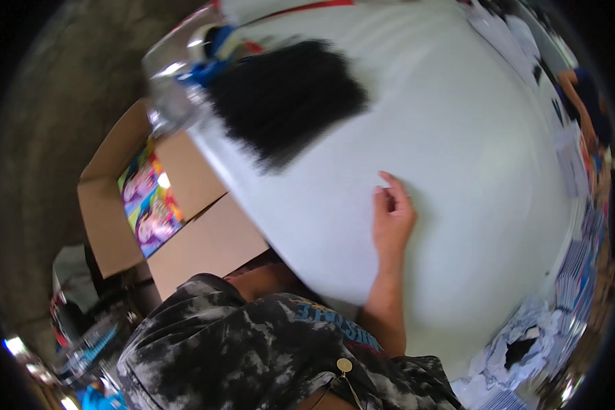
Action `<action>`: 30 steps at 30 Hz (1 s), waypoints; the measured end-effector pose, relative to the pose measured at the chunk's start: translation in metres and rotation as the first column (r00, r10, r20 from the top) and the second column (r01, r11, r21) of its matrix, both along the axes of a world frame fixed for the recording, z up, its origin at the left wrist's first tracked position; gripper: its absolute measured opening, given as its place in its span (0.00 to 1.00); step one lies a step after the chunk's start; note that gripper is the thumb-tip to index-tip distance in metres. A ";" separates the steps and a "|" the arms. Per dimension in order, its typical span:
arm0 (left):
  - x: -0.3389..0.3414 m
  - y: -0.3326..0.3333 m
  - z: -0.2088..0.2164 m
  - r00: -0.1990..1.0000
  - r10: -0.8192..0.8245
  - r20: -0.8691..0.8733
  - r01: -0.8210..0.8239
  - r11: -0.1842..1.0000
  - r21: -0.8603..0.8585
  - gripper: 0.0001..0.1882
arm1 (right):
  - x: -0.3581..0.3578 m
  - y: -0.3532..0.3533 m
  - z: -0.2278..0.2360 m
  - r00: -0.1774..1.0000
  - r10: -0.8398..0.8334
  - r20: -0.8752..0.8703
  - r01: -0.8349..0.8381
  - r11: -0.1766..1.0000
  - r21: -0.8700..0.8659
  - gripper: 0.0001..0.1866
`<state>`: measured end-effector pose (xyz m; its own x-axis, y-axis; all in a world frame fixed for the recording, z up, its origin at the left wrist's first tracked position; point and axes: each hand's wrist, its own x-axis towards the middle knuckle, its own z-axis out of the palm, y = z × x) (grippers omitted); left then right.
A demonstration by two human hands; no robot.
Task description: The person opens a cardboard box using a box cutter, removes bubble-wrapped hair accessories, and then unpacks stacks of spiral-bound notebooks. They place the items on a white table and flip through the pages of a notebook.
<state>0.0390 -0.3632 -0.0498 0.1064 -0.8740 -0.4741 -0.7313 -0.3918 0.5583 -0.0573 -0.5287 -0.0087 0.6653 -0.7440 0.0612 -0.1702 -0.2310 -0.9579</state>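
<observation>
My right hand [393,208] is over the white tabletop [458,198], its fingers loosely bent and slightly apart. Nothing shows between them. My left forearm [270,279] comes out of the sleeve beside the table edge, low behind a carton flap; the hand itself is hidden. Farther off on the table lies a black, fuzzy-edged mass [290,99], blurred, apart from my right hand. At its left end are a blue tape dispenser-like thing [215,58] and clear plastic wrap [171,92], both smeared.
An open cardboard carton [208,242] stands left of the table, with brightly printed flat packs [150,208] inside. Crumpled pale plastic [519,335] and striped stacked sheets [581,260] line the right side. Another person's arm [581,109] shows at far right.
</observation>
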 end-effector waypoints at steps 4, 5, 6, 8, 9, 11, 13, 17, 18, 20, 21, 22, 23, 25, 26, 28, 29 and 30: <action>-0.055 -0.001 -0.083 0.969 -0.242 0.043 0.226 0.945 0.237 0.22 | 0.002 -0.025 -0.021 0.999 0.020 -0.027 -0.023 0.993 -0.112 0.13; -0.060 0.012 -0.091 0.959 -0.281 0.029 0.261 0.919 0.296 0.22 | 0.004 -0.029 -0.029 0.999 0.033 0.007 -0.032 0.991 -0.127 0.13; -0.063 0.029 -0.091 0.955 -0.298 0.003 0.282 0.907 0.313 0.22 | 0.006 -0.036 -0.034 0.998 0.062 0.015 -0.059 0.982 -0.180 0.14; -0.073 0.058 -0.046 0.998 0.068 -0.007 -0.065 0.971 0.231 0.23 | 0.004 -0.069 -0.033 0.995 0.103 -0.003 -0.102 0.983 -0.156 0.14; -0.070 0.083 -0.009 0.994 0.104 0.024 -0.106 0.992 0.065 0.23 | 0.000 -0.079 -0.034 0.991 0.104 -0.083 -0.116 0.981 -0.155 0.15; -0.058 0.126 0.076 0.957 0.282 -0.067 -0.287 0.954 -0.083 0.24 | 0.001 -0.087 -0.026 0.992 0.114 -0.049 -0.119 0.984 -0.133 0.17; -0.043 0.175 0.148 0.825 0.430 -0.367 -0.501 0.857 -0.121 0.24 | 0.003 -0.103 -0.034 0.986 0.135 -0.100 -0.149 0.977 -0.154 0.16; -0.010 0.304 0.223 0.337 0.876 -0.343 -0.925 0.241 -0.293 0.23 | -0.023 -0.112 -0.019 0.998 0.017 -0.053 -0.036 0.926 -0.376 0.14; 0.000 0.341 0.207 0.104 0.991 0.081 -0.638 0.129 -0.759 0.23 | -0.014 -0.112 -0.021 0.997 0.029 -0.078 -0.056 0.928 -0.368 0.14; 0.012 0.426 0.219 -0.708 0.534 0.462 -0.327 0.332 -0.885 0.26 | -0.010 -0.107 -0.016 0.991 0.006 -0.134 -0.055 0.930 -0.363 0.14; 0.003 0.483 0.232 -0.892 0.207 0.401 -0.313 0.357 -0.880 0.31 | -0.003 -0.112 -0.031 0.992 0.077 -0.095 -0.105 0.939 -0.327 0.14; -0.001 0.507 0.227 -0.956 0.108 0.271 -0.267 0.050 -0.962 0.37 | 0.003 -0.132 -0.036 0.990 0.102 -0.095 -0.127 0.942 -0.310 0.14; -0.003 0.544 0.224 -0.992 -0.009 0.125 -0.123 -0.128 -0.984 0.46 | 0.006 -0.134 -0.045 0.989 0.115 -0.088 -0.135 0.953 -0.271 0.14; -0.007 0.618 0.213 -0.982 -0.188 0.031 0.002 -0.173 -0.985 0.54 | 0.007 -0.125 -0.049 0.990 0.137 -0.039 -0.142 0.963 -0.231 0.14; -0.004 0.631 0.206 -0.967 -0.243 0.079 -0.018 -0.242 -0.970 0.55 | 0.009 -0.116 -0.045 0.990 0.144 0.002 -0.140 0.962 -0.235 0.14; -0.019 0.653 0.172 -0.931 -0.227 0.285 -0.206 -0.315 -0.926 0.55 | 0.008 -0.120 -0.046 0.983 0.168 -0.077 -0.181 0.962 -0.203 0.14; -0.022 0.652 0.167 -0.883 -0.227 0.412 -0.312 -0.371 -0.875 0.54 | 0.006 -0.122 -0.045 0.979 0.163 -0.121 -0.186 0.958 -0.219 0.14; -0.022 0.647 0.173 -0.820 -0.226 0.525 -0.405 -0.418 -0.813 0.53 | 0.006 -0.124 -0.046 0.975 0.160 -0.157 -0.193 0.954 -0.228 0.15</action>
